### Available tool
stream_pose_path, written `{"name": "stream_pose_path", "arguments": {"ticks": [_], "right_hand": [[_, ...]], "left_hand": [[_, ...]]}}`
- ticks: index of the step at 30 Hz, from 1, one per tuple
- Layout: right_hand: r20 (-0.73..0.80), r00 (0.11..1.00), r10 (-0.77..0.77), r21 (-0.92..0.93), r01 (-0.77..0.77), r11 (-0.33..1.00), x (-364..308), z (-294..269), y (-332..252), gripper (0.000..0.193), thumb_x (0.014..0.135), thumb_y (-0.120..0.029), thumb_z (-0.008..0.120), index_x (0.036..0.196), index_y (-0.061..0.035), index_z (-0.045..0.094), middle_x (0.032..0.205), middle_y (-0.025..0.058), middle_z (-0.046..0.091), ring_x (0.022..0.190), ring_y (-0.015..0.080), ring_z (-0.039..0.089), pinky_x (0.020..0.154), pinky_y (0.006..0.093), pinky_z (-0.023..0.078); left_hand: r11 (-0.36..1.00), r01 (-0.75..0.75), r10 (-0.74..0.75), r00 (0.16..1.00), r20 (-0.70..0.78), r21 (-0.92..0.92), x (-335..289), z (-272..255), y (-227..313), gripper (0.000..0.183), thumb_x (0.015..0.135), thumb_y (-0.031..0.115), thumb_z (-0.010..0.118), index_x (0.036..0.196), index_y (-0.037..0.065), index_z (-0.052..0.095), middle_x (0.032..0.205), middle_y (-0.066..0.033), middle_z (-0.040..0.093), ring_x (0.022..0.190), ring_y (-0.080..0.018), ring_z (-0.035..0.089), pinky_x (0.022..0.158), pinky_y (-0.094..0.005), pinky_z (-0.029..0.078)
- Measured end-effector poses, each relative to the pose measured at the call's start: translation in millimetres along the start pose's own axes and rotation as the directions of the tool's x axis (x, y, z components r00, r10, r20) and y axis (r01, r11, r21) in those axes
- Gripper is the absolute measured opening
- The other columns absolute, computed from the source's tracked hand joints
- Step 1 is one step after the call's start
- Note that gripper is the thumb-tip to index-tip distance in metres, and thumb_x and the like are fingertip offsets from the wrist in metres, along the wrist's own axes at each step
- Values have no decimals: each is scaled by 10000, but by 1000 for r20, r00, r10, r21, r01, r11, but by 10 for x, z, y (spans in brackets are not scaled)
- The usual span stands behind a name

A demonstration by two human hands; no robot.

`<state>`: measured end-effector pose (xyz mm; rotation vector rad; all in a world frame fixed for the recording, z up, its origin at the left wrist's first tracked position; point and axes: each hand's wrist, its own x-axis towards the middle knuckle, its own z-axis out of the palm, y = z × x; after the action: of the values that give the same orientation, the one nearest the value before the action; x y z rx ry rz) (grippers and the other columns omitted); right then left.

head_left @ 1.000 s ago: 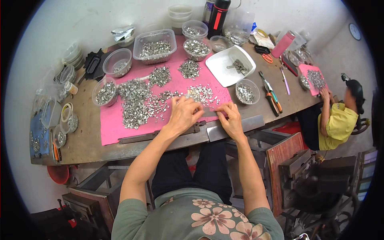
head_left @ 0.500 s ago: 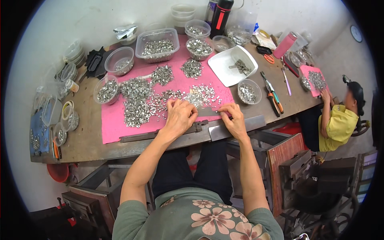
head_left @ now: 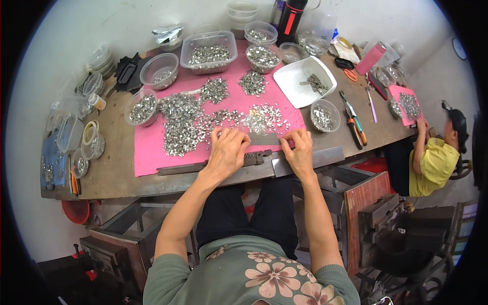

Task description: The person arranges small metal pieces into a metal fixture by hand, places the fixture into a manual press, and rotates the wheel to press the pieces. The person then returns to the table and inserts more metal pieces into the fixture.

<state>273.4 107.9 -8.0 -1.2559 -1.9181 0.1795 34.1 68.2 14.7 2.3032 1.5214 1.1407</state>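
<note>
My left hand [head_left: 228,151] is closed, with thumb and fingertips pressed together above a long dark metal bar [head_left: 190,169] with small notches. Whatever lies in its fingertips is hidden. My right hand [head_left: 299,155] is also closed in a pinch, at the right end of a flat grey metal strip [head_left: 264,140]; I cannot make out what it holds. A wider, smooth metal plate [head_left: 317,158] lies under the right wrist along the table's front edge. Just beyond the fingers, small shiny metal pieces [head_left: 267,118] are scattered on a pink mat [head_left: 147,157].
Heaps of metal pieces [head_left: 180,122] cover the mat's left half. Behind are clear tubs [head_left: 209,53] and a white tray [head_left: 290,91]. Pliers [head_left: 354,122] lie at right, past a bowl of pieces [head_left: 325,116]. Farther right sits another person [head_left: 434,162] in yellow.
The whole view has shifted slightly, so the table appears farther right. Both hands have moved a little left relative to the bar, and the right thumb and index finger are closer together.
</note>
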Motion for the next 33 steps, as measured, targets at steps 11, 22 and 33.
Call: {"name": "stream_pose_path", "arguments": {"ticks": [11, 22, 33], "right_hand": [[14, 992, -126, -100, 127, 987, -2, -23, -12, 106, 832, -5, 689, 915, -26, 627, 933, 119, 612, 926, 331, 571, 808, 448, 444], [177, 917, -358, 196, 323, 926, -128, 183, -620, 150, 835, -22, 693, 960, -22, 610, 994, 121, 604, 937, 315, 574, 836, 421, 446], [104, 922, -372, 221, 344, 913, -120, 139, -544, 159, 828, 3, 693, 980, -17, 654, 979, 121, 650, 954, 314, 633, 857, 425, 483]], "left_hand": [[997, -66, 65, 997, -34, -43, -296, -14, 61, 109, 852, 55, 717, 923, 56, 634, 928, -84, 618, 911, -290, 579, 921, -463, 411], [989, 55, -62, 997, -49, -137, -323, -75, 135, 173, 845, 12, 715, 999, 49, 644, 904, -74, 644, 869, -272, 630, 1142, -552, 345], [996, 86, -90, 974, -206, -28, -393, 92, 188, 195, 864, 52, 720, 1050, 60, 660, 959, -57, 670, 960, -261, 636, 1146, -589, 298]]}}
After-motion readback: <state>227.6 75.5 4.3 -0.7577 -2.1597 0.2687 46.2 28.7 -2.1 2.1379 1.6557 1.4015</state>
